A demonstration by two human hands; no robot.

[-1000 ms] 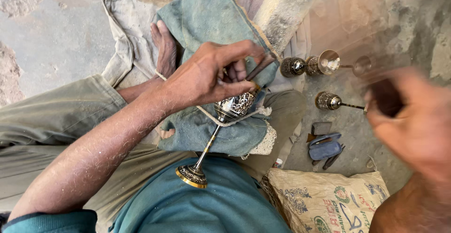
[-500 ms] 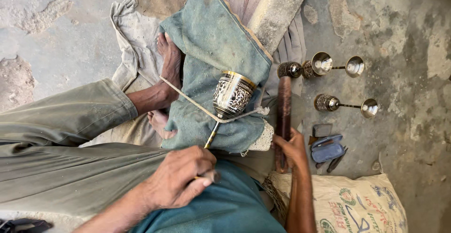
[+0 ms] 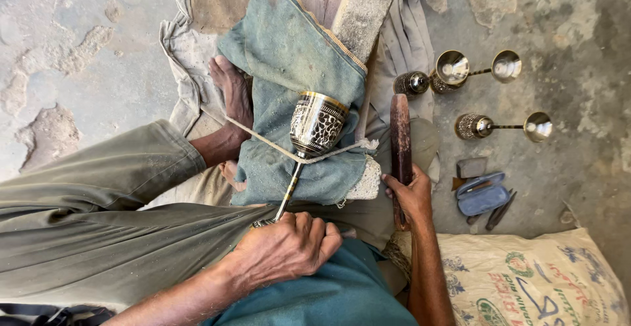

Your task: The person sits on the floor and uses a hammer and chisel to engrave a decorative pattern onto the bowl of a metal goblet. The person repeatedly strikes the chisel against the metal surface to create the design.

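Right, left hand (image 3: 289, 247) is clamped on the goblet (image 3: 315, 125) foot, stem running up-right to the bowl lying on the blue cloth (image 3: 289, 56), cord (image 3: 263, 140) across it; right hand (image 3: 413, 194) wraps the wooden handle (image 3: 399, 135) just beside, pointing the same way

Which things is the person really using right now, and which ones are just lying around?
In use:
left hand
engraved goblet
cord across its stem
teal cloth under it
right hand
wooden stick

Lying about:
other goblets on the floor
blue case
printed sack
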